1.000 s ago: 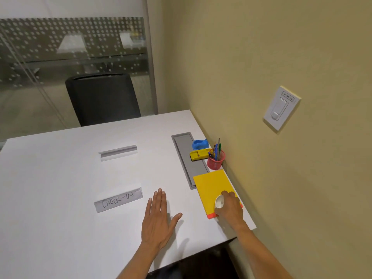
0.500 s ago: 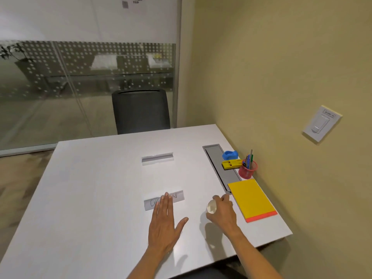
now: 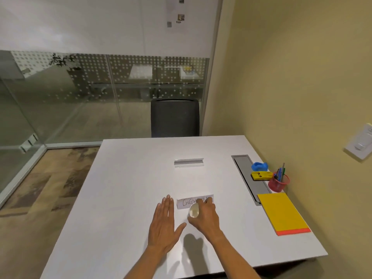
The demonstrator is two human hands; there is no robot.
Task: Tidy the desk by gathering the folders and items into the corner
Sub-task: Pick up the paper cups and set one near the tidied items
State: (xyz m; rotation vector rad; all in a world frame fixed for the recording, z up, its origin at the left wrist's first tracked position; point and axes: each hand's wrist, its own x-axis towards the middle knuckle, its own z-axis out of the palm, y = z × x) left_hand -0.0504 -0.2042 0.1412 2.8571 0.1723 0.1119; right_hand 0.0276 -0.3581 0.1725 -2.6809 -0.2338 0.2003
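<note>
- The left hand point(image 3: 164, 224) lies palm down and flat on the white desk point(image 3: 124, 198) near the front edge, fingers spread out straight, gripping nothing.
- The right hand point(image 3: 205, 217) is curled round a small white paper cup point(image 3: 194, 210), tipped so its open mouth faces left toward the other hand; its fingertips reach over a folded paper name card point(image 3: 186, 202) with handwritten letters, partly covered by the hand.
- The name card stands just beyond both hands, toward the middle of the desk.
- A second, blank folded card point(image 3: 188, 163) stands further back, near the desk's centre.
- A yellow folder point(image 3: 280, 212) lies flat along the right edge near the front right corner, with an orange-red folder point(image 3: 292, 231) showing as a strip beneath its front end.
- Behind it along the right edge stand a red mesh pen cup point(image 3: 278, 184) holding pens, a yellow stapler-like item point(image 3: 261, 175) and a blue tape dispenser point(image 3: 259, 166).
- A grey cable tray cover point(image 3: 249, 176) is set into the desk just left of those items.
- A dark office chair point(image 3: 175, 117) stands at the far edge.
</note>
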